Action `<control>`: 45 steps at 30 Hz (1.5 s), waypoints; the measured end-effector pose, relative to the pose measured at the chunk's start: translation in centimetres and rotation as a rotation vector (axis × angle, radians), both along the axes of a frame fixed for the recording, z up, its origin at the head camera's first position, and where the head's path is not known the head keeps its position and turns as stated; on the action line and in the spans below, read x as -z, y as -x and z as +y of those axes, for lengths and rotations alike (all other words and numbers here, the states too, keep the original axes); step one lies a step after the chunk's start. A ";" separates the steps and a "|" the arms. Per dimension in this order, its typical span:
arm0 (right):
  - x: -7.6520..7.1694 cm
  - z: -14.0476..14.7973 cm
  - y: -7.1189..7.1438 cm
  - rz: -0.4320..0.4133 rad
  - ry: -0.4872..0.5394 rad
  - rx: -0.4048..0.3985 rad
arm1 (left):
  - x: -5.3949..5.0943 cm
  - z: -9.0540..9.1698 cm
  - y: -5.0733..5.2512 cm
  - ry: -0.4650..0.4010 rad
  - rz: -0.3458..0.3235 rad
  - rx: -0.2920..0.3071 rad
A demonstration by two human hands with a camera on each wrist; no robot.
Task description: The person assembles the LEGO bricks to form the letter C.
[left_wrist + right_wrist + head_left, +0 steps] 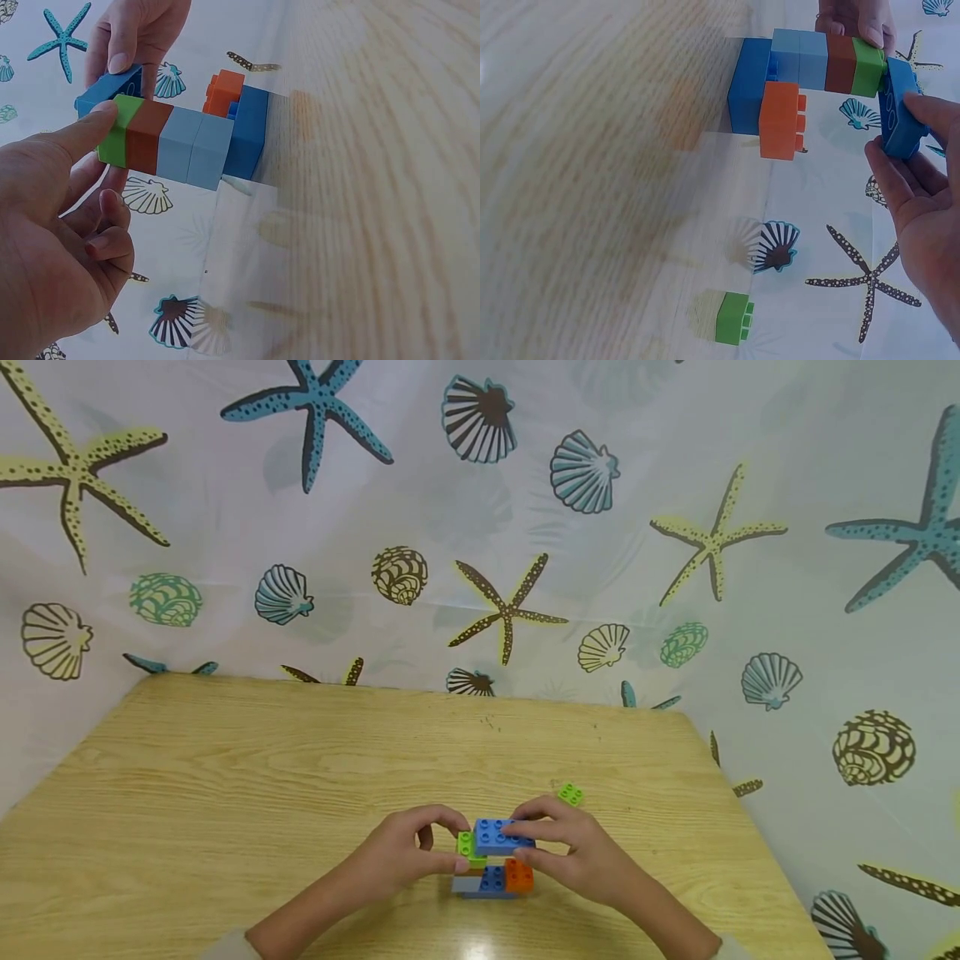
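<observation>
The right hand (pixel 573 852) is gripping a blue brick (pixel 492 841), studs facing up, long axis running left to right above an orange brick (pixel 519 876); its left end is reaching the green brick (pixel 867 69) that the left hand (pixel 401 847) is pinching atop an upright stack (pixel 180 142).

Head view looks forward and down; closer wrist views share the block stack (pixel 180 142), from opposite sides.
</observation>
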State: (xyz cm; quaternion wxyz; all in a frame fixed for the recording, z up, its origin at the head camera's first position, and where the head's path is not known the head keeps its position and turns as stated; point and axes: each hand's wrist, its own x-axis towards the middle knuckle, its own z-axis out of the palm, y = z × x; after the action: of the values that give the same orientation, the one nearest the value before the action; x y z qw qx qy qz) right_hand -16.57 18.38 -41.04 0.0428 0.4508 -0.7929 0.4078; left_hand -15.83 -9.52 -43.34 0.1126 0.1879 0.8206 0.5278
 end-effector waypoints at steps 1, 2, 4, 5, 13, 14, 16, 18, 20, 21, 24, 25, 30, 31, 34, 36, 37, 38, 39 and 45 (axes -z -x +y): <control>0.0 0.0 0.0 0.007 0.004 -0.006 | 0.0 0.0 0.0 0.000 0.001 0.001; 0.0 -0.1 0.0 0.016 0.008 -0.012 | 0.1 0.0 0.0 -0.001 0.000 0.001; -0.1 -0.2 -0.1 0.027 0.014 -0.019 | 0.1 0.0 0.0 0.000 -0.002 -0.001; -0.1 -0.2 -0.1 0.027 0.015 -0.019 | 0.1 0.0 0.1 0.001 -0.003 -0.003; -0.1 -0.1 0.1 0.062 -0.012 -0.040 | 0.0 0.1 0.0 0.002 -0.028 -0.021; -0.2 -0.1 0.1 0.075 -0.018 -0.047 | 0.0 0.0 0.0 0.003 -0.027 -0.022; -0.3 0.0 0.1 0.091 -0.036 -0.057 | 0.0 0.0 0.0 0.002 -0.022 -0.019; -0.4 0.1 0.1 0.108 -0.063 -0.059 | 0.0 0.0 -0.1 0.005 -0.016 -0.016; -0.5 0.1 0.2 0.121 -0.095 -0.057 | -0.2 0.0 -0.1 0.012 -0.011 -0.017; -0.6 0.1 0.2 0.129 -0.113 -0.055 | -0.2 0.0 -0.1 0.013 -0.011 -0.017; -0.8 0.0 0.3 0.159 -0.149 -0.056 | -0.3 0.0 -0.2 0.023 -0.005 -0.019; -0.9 -0.1 0.4 0.165 -0.156 -0.057 | -0.3 0.0 -0.1 0.024 -0.003 -0.019; -1.1 0.0 0.3 0.167 -0.171 -0.053 | -0.3 0.0 -0.1 0.031 0.009 -0.013; -1.0 0.0 0.3 0.162 -0.171 -0.050 | -0.4 0.0 -0.1 0.034 0.014 -0.011; -0.7 0.1 0.2 0.146 -0.169 -0.039 | -0.4 -0.1 -0.1 0.048 0.026 -0.006; -0.5 0.1 0.2 0.137 -0.162 -0.029 | -0.4 -0.1 0.0 0.055 0.032 -0.003; -0.4 0.1 0.2 0.122 -0.156 -0.022 | -0.4 -0.1 0.0 0.059 0.036 -0.001; -0.3 0.1 0.1 0.110 -0.149 -0.016 | -0.4 -0.1 0.0 0.061 0.037 0.002; -0.3 0.1 0.1 0.094 -0.144 -0.008 | -0.5 -0.1 0.0 0.064 0.039 0.004; -0.3 -0.1 -0.1 -0.014 -0.113 0.020 | -0.7 0.0 0.1 0.073 0.031 0.012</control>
State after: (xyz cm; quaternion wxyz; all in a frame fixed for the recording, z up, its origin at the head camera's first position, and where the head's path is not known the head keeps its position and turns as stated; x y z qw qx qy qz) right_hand -16.47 18.33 -40.69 0.0157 0.4414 -0.8194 0.3654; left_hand -15.96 -9.54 -42.67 0.1099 0.1965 0.8399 0.4939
